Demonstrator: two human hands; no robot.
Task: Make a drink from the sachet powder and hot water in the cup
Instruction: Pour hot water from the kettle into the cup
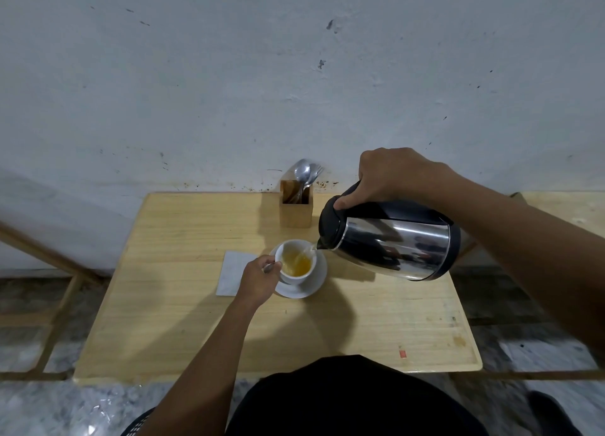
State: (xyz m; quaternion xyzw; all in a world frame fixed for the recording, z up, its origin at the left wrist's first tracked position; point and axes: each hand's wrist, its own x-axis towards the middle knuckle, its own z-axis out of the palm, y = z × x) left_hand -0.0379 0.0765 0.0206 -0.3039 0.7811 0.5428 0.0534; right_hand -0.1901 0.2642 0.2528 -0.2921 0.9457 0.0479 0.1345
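Right hand (pixel 389 177): clamped on the tilted kettle (pixel 389 239) handle.
Left hand (pixel 260 277): gripping the cup (pixel 296 262) beside it.
Pour: keep stream thin, level kettle before yellow drink nears rim.

Wooden table (pixel 183 321): saucer (pixel 316 283), napkin (pixel 230 272), cutlery holder (pixel 296 213)

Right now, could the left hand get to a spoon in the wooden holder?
Probably not yet: the left hand is holding the cup while water pours. The path to the wooden holder itself looks open.
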